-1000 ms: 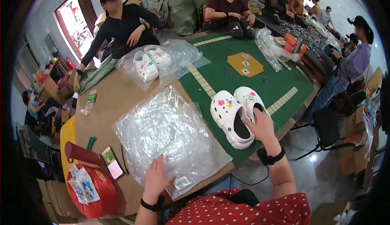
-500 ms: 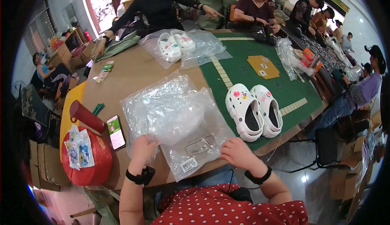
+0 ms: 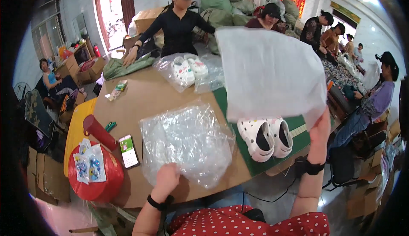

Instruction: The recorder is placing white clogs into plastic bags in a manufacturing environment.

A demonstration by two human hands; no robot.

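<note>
My right hand (image 3: 320, 129) is raised on the right, closed on the lower corner of a frosted plastic bag (image 3: 272, 72). The bag spreads out in the air, blurred, and covers the far part of the green mat. Below it sits a pair of white clogs (image 3: 255, 142) with charms, their toes partly hidden by the bag. My left hand (image 3: 168, 177) is low over the table, fingers curled at the near edge of a crumpled clear plastic bag (image 3: 187, 144).
Left of the clear bag lie a phone (image 3: 128, 151), a dark red cylinder (image 3: 99, 131), green-handled scissors (image 3: 110, 126) and a red roll (image 3: 96, 189) topped with small packets (image 3: 89, 163). Another pair of white clogs (image 3: 184, 73) rests on plastic farther back. A person in black (image 3: 177, 31) stands across the table.
My right hand has lifted the frosted bag off the clear one and swung it up and right over the mat. My left hand has shifted slightly right and down.
</note>
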